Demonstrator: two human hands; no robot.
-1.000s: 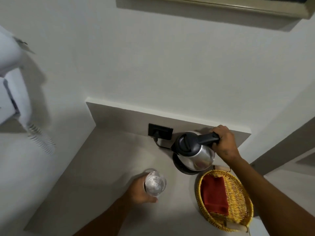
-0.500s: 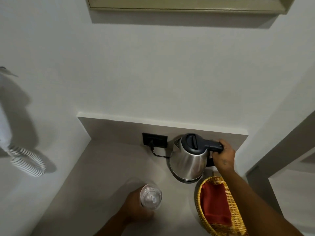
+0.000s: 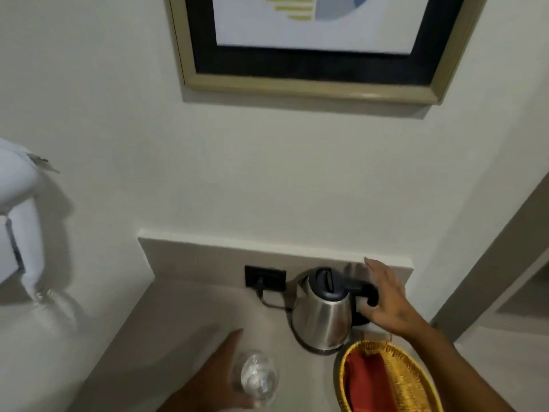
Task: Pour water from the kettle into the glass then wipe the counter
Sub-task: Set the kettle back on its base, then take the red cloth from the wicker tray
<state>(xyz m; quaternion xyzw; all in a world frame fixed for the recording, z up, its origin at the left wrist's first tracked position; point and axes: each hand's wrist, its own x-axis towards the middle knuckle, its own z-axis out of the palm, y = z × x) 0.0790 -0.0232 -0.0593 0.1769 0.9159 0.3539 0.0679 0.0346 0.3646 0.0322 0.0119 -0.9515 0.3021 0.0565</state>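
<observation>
The steel kettle (image 3: 322, 319) with a black lid and handle stands upright on its base at the back right of the grey counter (image 3: 184, 316). My right hand (image 3: 386, 301) is beside the handle with fingers spread, only the thumb near it. A clear glass (image 3: 258, 379) with water in it stands on the counter at the front. Blurred, my left hand (image 3: 214, 379) lies against the glass's left side with fingers stretched out. A red cloth (image 3: 365, 382) lies in a yellow wicker basket (image 3: 413, 370), just right of the glass.
A black wall socket (image 3: 265, 278) with the kettle's cord sits behind the kettle. A framed picture (image 3: 309, 87) hangs above. A white wall-mounted hair dryer (image 3: 17, 209) with a coiled cord is at the left. Walls close the counter at the back and both sides.
The kettle came down onto its base and my right hand opened off the handle. My left hand's fingers straightened away from the glass. The view tilted upward.
</observation>
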